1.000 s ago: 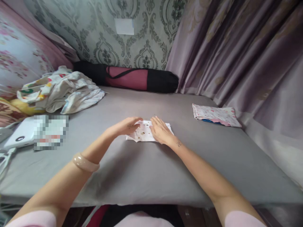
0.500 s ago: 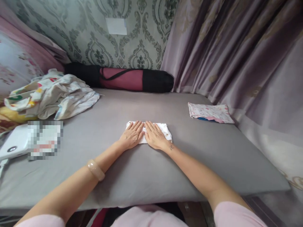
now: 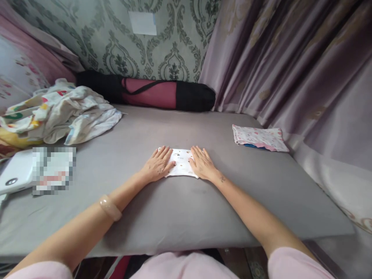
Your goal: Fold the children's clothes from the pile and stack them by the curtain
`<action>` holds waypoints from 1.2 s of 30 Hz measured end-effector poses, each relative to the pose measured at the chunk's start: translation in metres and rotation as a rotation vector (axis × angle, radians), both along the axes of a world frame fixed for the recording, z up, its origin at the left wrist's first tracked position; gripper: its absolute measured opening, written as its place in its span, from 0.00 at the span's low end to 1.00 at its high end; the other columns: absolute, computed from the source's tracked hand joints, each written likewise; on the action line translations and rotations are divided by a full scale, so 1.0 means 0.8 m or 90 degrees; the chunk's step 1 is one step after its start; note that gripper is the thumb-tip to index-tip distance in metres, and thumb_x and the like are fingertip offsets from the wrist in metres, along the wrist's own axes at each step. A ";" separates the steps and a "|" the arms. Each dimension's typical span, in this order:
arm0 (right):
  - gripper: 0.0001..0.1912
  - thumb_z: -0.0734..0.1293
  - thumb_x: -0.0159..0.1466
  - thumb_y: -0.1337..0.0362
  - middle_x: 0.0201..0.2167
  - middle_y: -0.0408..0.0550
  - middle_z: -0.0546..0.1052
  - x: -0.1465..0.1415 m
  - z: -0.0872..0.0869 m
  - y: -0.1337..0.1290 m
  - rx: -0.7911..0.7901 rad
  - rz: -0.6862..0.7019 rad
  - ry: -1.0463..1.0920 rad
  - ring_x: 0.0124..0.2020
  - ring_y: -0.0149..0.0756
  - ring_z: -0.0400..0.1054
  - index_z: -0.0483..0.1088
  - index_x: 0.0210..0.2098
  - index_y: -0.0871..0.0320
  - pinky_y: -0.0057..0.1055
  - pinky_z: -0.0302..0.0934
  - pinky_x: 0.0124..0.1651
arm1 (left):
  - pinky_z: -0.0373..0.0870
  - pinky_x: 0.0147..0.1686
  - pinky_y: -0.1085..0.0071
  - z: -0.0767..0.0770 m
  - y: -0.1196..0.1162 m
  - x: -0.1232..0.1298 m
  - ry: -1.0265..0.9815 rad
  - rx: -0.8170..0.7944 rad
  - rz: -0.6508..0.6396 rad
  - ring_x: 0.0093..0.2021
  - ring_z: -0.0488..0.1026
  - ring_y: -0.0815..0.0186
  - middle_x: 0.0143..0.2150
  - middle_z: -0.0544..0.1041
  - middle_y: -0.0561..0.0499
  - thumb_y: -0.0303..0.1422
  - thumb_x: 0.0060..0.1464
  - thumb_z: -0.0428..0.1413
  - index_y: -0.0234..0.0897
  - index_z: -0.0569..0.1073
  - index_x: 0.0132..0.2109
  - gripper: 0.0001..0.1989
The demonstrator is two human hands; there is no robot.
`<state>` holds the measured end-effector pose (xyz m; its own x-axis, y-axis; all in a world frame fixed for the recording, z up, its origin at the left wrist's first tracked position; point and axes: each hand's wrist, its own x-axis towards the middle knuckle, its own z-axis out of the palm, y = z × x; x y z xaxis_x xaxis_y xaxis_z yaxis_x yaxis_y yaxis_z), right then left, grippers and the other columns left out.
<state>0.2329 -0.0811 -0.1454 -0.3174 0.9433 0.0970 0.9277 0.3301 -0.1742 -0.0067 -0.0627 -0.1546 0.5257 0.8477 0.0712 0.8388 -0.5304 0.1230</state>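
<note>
As both palms press its ends, white printed cloth [image 3: 181,162]: lying flat at the centre of the frame, its middle showing between the hands.
Left hand [image 3: 157,166]: open and palm down on the cloth's left end, fingers pointing up the frame, thumb inward, grasping nothing.
Right hand [image 3: 202,166]: likewise flat and unclenched, on the cloth's right end, well apart from the left.
Bangle [image 3: 110,207]: pale, around the left forearm.
Grey sheet [image 3: 186,209]: beneath the cloth, across the middle and lower frame.
Folded pink-print fabric [image 3: 260,138]: right of the frame, near the curtain [image 3: 261,58].
Rumpled fabric [image 3: 58,112]: in a heap, left of the frame.
White device [image 3: 19,172]: below that heap, beside a pixelated item [image 3: 55,170].
Black-and-maroon roll bag [image 3: 148,93]: upper centre, along the patterned wall [image 3: 122,50].
</note>
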 end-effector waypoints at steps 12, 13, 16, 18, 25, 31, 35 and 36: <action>0.32 0.50 0.71 0.57 0.69 0.60 0.54 -0.002 -0.005 0.001 -0.016 -0.006 0.013 0.71 0.45 0.44 0.52 0.68 0.72 0.44 0.32 0.71 | 0.45 0.68 0.53 0.001 0.002 -0.001 0.019 -0.029 0.002 0.72 0.45 0.51 0.72 0.52 0.37 0.48 0.66 0.35 0.27 0.54 0.70 0.35; 0.32 0.50 0.71 0.57 0.69 0.61 0.54 -0.002 -0.004 0.001 -0.023 -0.006 0.013 0.71 0.45 0.44 0.52 0.68 0.72 0.45 0.32 0.71 | 0.45 0.68 0.52 0.002 0.002 -0.001 0.031 -0.034 -0.001 0.72 0.45 0.50 0.72 0.52 0.37 0.47 0.66 0.35 0.26 0.54 0.70 0.35; 0.31 0.51 0.71 0.57 0.70 0.61 0.54 -0.002 0.000 0.003 -0.054 0.002 0.020 0.71 0.46 0.42 0.53 0.68 0.70 0.45 0.32 0.71 | 0.46 0.67 0.49 0.009 0.002 0.006 0.072 -0.047 0.004 0.72 0.46 0.48 0.71 0.53 0.35 0.43 0.65 0.37 0.25 0.54 0.69 0.33; 0.30 0.52 0.71 0.57 0.70 0.61 0.52 0.000 0.004 0.001 -0.062 0.005 0.040 0.72 0.46 0.41 0.53 0.68 0.68 0.45 0.35 0.71 | 0.47 0.66 0.47 0.015 0.000 0.012 0.084 -0.038 0.007 0.71 0.48 0.48 0.71 0.55 0.34 0.40 0.64 0.38 0.25 0.57 0.68 0.31; 0.25 0.57 0.68 0.64 0.61 0.63 0.66 0.021 0.025 -0.026 -0.001 -0.161 0.105 0.63 0.44 0.58 0.60 0.62 0.67 0.37 0.53 0.63 | 0.64 0.56 0.57 0.023 0.001 -0.018 -0.044 0.005 0.153 0.59 0.67 0.48 0.58 0.70 0.29 0.43 0.63 0.40 0.26 0.66 0.60 0.28; 0.16 0.57 0.68 0.62 0.48 0.61 0.76 0.032 0.050 -0.043 -0.096 -0.275 0.102 0.51 0.44 0.70 0.71 0.48 0.63 0.34 0.62 0.51 | 0.70 0.40 0.62 0.027 0.016 -0.053 -0.136 -0.163 0.298 0.43 0.76 0.48 0.38 0.79 0.38 0.50 0.53 0.48 0.31 0.73 0.45 0.26; 0.17 0.61 0.65 0.60 0.45 0.63 0.78 0.030 0.052 -0.036 -0.149 -0.281 0.141 0.48 0.47 0.73 0.73 0.45 0.64 0.33 0.63 0.46 | 0.69 0.30 0.65 0.034 0.020 -0.048 -0.216 -0.266 0.346 0.34 0.77 0.51 0.32 0.80 0.41 0.54 0.42 0.54 0.34 0.74 0.39 0.28; 0.17 0.62 0.64 0.59 0.44 0.63 0.79 0.032 0.050 -0.033 -0.159 -0.286 0.164 0.46 0.47 0.73 0.74 0.44 0.63 0.33 0.63 0.44 | 0.68 0.28 0.65 0.035 0.019 -0.046 -0.230 -0.259 0.348 0.31 0.77 0.52 0.30 0.79 0.42 0.55 0.39 0.55 0.34 0.74 0.38 0.29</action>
